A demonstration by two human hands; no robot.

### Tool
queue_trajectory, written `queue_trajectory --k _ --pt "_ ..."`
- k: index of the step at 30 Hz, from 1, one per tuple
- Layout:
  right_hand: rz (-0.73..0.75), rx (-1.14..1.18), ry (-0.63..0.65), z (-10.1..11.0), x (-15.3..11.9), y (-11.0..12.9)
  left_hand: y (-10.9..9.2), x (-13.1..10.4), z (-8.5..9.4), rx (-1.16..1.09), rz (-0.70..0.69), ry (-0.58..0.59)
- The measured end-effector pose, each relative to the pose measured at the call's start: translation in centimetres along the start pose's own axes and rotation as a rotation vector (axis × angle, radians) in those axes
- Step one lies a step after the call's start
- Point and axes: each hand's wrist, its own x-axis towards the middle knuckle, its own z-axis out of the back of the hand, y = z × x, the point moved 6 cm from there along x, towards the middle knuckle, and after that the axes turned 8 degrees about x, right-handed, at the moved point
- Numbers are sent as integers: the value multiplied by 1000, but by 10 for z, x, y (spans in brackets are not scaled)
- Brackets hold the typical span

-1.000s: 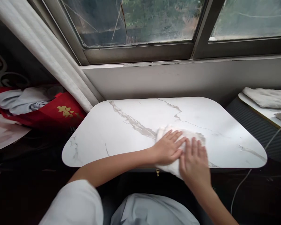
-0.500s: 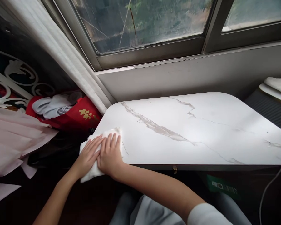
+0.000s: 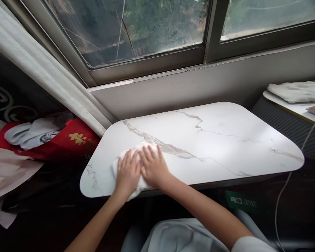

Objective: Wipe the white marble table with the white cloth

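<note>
A white cloth (image 3: 140, 185) lies on the marble-patterned white tabletop (image 3: 217, 147), left of its middle, and part of it hangs over the front edge. My left hand (image 3: 127, 173) rests flat on the cloth with its fingers stretched out. Close beside it, my right hand (image 3: 154, 167) also presses flat on the cloth, fingers extended and slightly spread. Both hands cover much of the cloth, and neither is wrapped around it.
A window (image 3: 147, 35) and low wall stand behind the table, with a pale curtain (image 3: 47, 59) at left. A red bag (image 3: 70, 140) holds clothes. At right, folded cloth (image 3: 299, 91) lies on another surface. A cable (image 3: 278, 203) hangs by the table's right end.
Both hands and the cloth have moved right across the tabletop, away from its left end. The view has shifted, so more of the table's left and right ends shows.
</note>
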Motion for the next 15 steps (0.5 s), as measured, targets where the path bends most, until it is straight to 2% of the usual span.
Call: queue_trajectory --k 4,8,11,13,15 --pt "-223 -195 -40 53 -51 -85 -120 43 -4 -130 -199 144" --pt "-503 -361 -34 108 -112 -173 -247 78 -9 -242 -427 175" --pt "-667 -434 -75 149 -162 -232 -336 92 -10 -288 -586 158" --pt "-737 -461 -105 171 -192 -267 -384 96 -9 -315 -661 139" --pt "-742 -480 -153 187 -214 -297 -420 100 -8 -330 -706 136"
